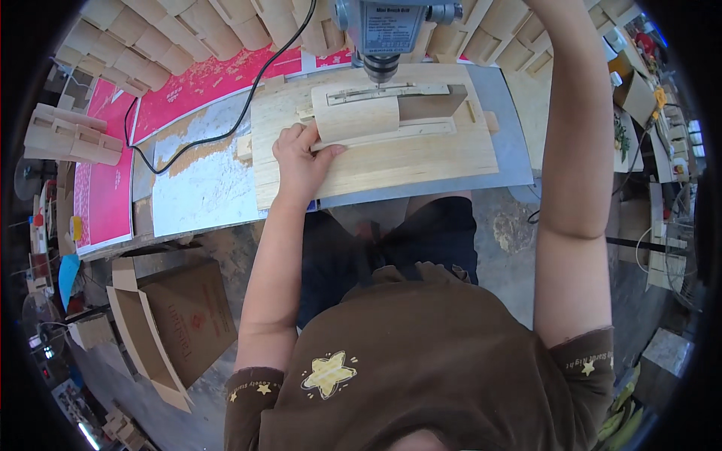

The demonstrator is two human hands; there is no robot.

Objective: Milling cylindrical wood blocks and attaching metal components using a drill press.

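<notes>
The right hand goes up past the far edge of the picture, so it cannot be seen. The top of the drill machine is cut off there too. The drill tip is too small to make out. The stacked wooden pieces bend and blur at the far rim.

Curved pale wooden piece lying under drill chuck.

An open cardboard box sits on the floor below the desk, with red printed sheets covering the desk's far side.
</notes>
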